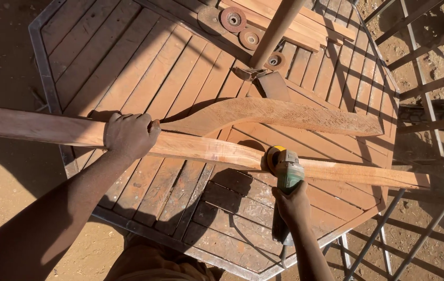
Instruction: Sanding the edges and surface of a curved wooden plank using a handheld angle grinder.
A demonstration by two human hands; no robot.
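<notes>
A long curved wooden piece (pixel 211 151) lies across a slatted wooden panel with a metal frame (pixel 45 83). My left hand (pixel 129 135) grips this piece from above near its left part. My right hand (pixel 292 204) holds a green angle grinder (pixel 287 174), whose disc under a yellow guard touches the near edge of the piece. A second curved wooden piece (pixel 284 114) lies just behind the first one.
Several round sanding discs (pixel 233 19) rest at the panel's far end beside stacked planks (pixel 305 26). A wooden handle (pixel 276 28) with a metal blade leans over the panel. Metal bar frames (pixel 430 83) stand to the right on sandy ground (pixel 3 52).
</notes>
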